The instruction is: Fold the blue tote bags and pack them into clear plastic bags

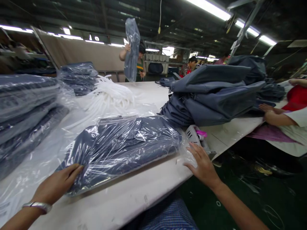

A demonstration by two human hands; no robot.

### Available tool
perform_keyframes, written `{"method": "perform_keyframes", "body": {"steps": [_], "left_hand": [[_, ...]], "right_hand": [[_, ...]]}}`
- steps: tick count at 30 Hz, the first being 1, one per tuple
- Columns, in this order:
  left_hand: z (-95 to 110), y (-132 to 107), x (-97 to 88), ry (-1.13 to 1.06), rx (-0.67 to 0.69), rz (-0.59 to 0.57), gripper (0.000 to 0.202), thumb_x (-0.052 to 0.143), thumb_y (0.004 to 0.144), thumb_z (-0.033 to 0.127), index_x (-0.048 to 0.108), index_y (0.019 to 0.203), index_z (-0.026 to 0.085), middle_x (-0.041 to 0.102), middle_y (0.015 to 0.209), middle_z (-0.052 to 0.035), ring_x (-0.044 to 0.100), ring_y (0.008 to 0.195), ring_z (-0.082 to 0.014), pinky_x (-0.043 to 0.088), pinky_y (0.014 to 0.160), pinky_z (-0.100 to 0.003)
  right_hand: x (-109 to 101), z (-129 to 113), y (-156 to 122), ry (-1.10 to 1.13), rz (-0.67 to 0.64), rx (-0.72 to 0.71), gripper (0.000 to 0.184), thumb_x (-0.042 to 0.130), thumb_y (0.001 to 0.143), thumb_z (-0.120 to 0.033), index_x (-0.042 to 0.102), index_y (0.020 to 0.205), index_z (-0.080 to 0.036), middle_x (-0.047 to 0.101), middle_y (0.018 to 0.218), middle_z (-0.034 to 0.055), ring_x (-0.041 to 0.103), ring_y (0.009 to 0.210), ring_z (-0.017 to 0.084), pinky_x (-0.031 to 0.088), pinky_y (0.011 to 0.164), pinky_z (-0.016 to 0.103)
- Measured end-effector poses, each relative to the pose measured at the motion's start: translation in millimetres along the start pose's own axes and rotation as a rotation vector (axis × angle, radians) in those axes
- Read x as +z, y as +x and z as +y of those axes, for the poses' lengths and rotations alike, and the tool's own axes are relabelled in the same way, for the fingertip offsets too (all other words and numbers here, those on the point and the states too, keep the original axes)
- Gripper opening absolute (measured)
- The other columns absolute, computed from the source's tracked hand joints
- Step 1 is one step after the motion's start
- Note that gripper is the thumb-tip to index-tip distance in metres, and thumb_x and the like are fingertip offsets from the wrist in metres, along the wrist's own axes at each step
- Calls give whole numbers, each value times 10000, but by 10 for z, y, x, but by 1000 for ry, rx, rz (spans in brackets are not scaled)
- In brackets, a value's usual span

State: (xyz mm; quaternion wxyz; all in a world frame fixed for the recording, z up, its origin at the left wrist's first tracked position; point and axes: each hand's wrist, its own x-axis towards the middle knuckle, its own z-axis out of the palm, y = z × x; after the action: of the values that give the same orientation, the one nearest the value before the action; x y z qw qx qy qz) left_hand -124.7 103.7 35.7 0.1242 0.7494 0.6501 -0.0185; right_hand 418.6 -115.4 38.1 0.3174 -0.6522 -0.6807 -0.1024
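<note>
A folded dark blue fabric bag (134, 137) lies in a clear plastic sleeve along the front of the table. My left hand (57, 183), with a silver bangle at the wrist, pinches the near left corner of this wrapped bag between thumb and fingers. At the other end, my right hand (202, 164) is open with thumb and fingers apart. Its fingertips are at the loose plastic end (188, 153); whether they touch it I cannot tell. Just beyond that hand stands a small white box (193, 134) with a bright pink item beside it.
Stacks of plastic-wrapped bags (26, 111) rise at left, near a heap of white cords (112, 94). Unwrapped dark blue bags (216, 95) pile up at right. A co-worker across the white table (134, 198) lifts a wrapped bag (131, 51). Another person's arm (278, 116) reaches in from the right.
</note>
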Motion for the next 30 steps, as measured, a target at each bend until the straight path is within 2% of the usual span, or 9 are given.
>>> {"method": "perform_keyframes", "body": {"steps": [3, 7, 11, 14, 20, 23, 25, 27, 30], "left_hand": [[-13, 5, 10, -19, 8, 26, 607, 267, 877, 609, 650, 1190, 257, 703, 1240, -75, 657, 1105, -312, 471, 923, -393], [-70, 10, 56, -67, 38, 61, 556, 283, 876, 583, 656, 1162, 287, 698, 1251, -49, 660, 1106, -301, 468, 929, -385], [-128, 31, 87, -120, 26, 77, 535, 315, 864, 602, 668, 1137, 306, 726, 1189, -40, 675, 1068, -311, 482, 894, -379], [-146, 35, 109, -159, 23, 105, 492, 328, 868, 601, 680, 1072, 324, 752, 1107, -17, 685, 1039, -304, 493, 865, -364], [-31, -192, 163, -128, 11, 265, 433, 334, 907, 579, 666, 1066, 349, 725, 1134, 6, 675, 995, -274, 517, 845, -380], [67, -268, 143, -78, 118, 464, 434, 385, 900, 561, 717, 943, 285, 661, 1218, -56, 561, 1209, -296, 439, 1036, -439], [92, -222, 116, -105, 108, 516, 454, 429, 872, 575, 745, 852, 250, 575, 1339, -89, 395, 1377, -339, 317, 1144, -498], [78, -128, 78, -223, 22, 414, 467, 472, 827, 608, 761, 832, 241, 513, 1412, -87, 331, 1422, -353, 300, 1159, -501], [43, -45, 6, -402, -45, 214, 509, 529, 753, 666, 767, 831, 223, 497, 1434, -91, 392, 1396, -332, 350, 1138, -417]], "right_hand": [[151, 139, 93, 119, 140, 51, 140, 579, 934, -340, 674, 1010, -271, 659, 1283, 64, 592, 1222, 274, 373, 1135, 521], [245, 342, 467, 408, 281, 389, 272, 488, 951, -493, 606, 1001, -253, 673, 1252, 88, 632, 1136, 268, 500, 977, 448], [451, 514, 813, 407, 216, 590, 465, 344, 942, -628, 562, 1008, -223, 742, 935, 101, 689, 778, 242, 536, 687, 343], [642, 608, 957, 251, 172, 595, 487, 342, 928, -632, 593, 922, -214, 707, 774, 83, 645, 675, 237, 493, 639, 333], [893, 713, 964, 14, 58, 528, 261, 457, 908, -379, 631, 881, -186, 684, 910, 114, 603, 862, 252, 408, 742, 323], [955, 780, 916, -56, -21, 555, 264, 436, 928, -325, 642, 913, -160, 666, 822, 118, 580, 743, 230, 355, 662, 305], [985, 839, 904, -82, -67, 578, 277, 433, 936, -323, 648, 936, -148, 644, 739, 102, 543, 633, 211, 311, 609, 301], [1017, 893, 913, -95, -99, 590, 280, 439, 929, -321, 654, 929, -143, 632, 706, 95, 520, 586, 205, 286, 582, 300], [1060, 934, 923, -90, -120, 588, 307, 422, 916, -345, 659, 912, -150, 638, 712, 94, 538, 607, 219, 302, 575, 299]]}}
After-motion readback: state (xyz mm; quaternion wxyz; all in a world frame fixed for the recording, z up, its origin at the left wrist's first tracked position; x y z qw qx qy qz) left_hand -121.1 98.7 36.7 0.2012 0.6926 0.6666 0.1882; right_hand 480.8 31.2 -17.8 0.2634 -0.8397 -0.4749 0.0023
